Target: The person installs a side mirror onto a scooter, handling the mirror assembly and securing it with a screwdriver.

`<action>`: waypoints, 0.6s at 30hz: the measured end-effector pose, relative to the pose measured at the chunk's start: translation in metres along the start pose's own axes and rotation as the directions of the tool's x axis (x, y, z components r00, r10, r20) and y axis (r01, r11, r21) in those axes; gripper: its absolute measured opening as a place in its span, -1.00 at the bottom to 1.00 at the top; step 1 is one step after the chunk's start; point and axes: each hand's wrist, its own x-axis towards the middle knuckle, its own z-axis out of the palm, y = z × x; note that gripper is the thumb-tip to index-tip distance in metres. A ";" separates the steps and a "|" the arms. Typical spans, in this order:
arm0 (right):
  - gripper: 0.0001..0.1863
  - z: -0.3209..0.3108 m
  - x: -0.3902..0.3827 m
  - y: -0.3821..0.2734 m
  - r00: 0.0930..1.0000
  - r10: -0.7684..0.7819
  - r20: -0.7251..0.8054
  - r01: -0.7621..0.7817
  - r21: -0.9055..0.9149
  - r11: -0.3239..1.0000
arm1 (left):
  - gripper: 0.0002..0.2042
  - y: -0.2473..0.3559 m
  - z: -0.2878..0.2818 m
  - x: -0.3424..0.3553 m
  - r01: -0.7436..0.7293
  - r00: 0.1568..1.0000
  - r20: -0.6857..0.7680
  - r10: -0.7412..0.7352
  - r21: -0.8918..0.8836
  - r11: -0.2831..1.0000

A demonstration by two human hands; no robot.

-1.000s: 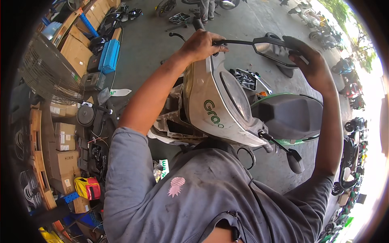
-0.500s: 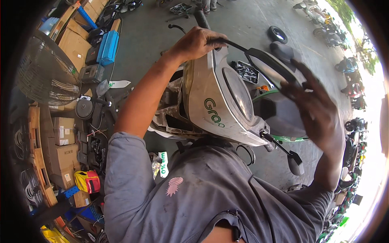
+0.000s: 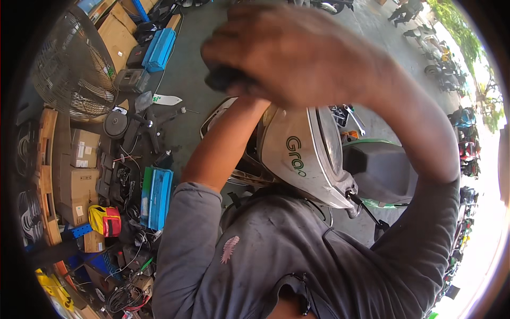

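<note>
Big green letters (image 3: pixel 295 154) run down the scooter's dirty white curved front panel (image 3: pixel 276 139). Small green letters (image 3: pixel 156 99) mark a flat white pointed strip (image 3: pixel 170 100). White labels (image 3: pixel 80 150) on a brown cardboard box (image 3: pixel 91 139) are too tiny.

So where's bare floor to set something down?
Grey floor lies bare between the farther long blue case and white scooter, and between its black seat and the parked motorcycles. The left is crowded with brown cardboard boxes and a round wire fan.

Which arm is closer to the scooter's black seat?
Right: in this view, the right arm bends just right of the seat; the left arm is farther, left of the pale front panel.
</note>
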 end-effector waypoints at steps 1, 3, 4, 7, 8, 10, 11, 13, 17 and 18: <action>-0.73 -0.001 0.007 0.024 0.997 0.068 -0.048 -0.066 0.047 0.997 | -0.74 -0.002 0.009 0.004 0.042 0.999 -0.024 -0.042 -0.025 0.999; -0.70 -0.004 0.007 0.082 0.984 0.147 -0.098 -0.141 0.062 0.988 | -0.76 -0.001 0.023 0.010 0.061 0.997 -0.040 -0.068 -0.141 0.988; -0.71 -0.005 0.005 0.112 0.984 0.141 -0.111 -0.138 0.031 0.990 | -0.78 -0.003 0.026 0.013 0.046 0.997 -0.046 -0.057 -0.219 0.975; -0.64 -0.006 0.002 0.158 0.769 0.638 -0.021 -0.618 0.228 0.752 | -0.80 -0.010 0.016 0.006 0.054 0.992 -0.089 -0.086 -0.317 0.947; -0.58 0.002 -0.017 0.193 0.703 0.711 0.006 -0.665 0.360 0.654 | -0.81 -0.011 0.019 0.008 0.055 0.992 -0.086 -0.090 -0.345 0.937; -0.51 0.027 -0.067 0.246 0.673 0.737 0.066 -0.515 0.757 0.403 | -0.81 -0.010 0.020 0.010 0.064 0.993 -0.072 -0.094 -0.338 0.939; -0.51 0.041 -0.100 0.258 0.710 0.701 0.065 -0.289 0.935 0.205 | -0.81 -0.008 0.018 0.012 0.066 0.995 -0.055 -0.087 -0.305 0.950; -0.51 0.042 -0.124 0.257 0.716 0.698 0.014 -0.063 0.997 0.045 | -0.82 -0.008 0.014 0.013 0.072 0.996 -0.025 -0.083 -0.304 0.950; -0.54 0.030 -0.164 0.232 0.465 0.885 0.001 -0.188 0.977 0.098 | -0.81 -0.014 0.006 0.013 0.093 0.996 0.054 -0.078 -0.420 0.903; -0.53 0.022 -0.167 0.211 0.362 0.932 0.006 -0.217 0.973 0.077 | -0.81 -0.015 0.004 0.012 0.103 0.995 0.064 -0.083 -0.443 0.890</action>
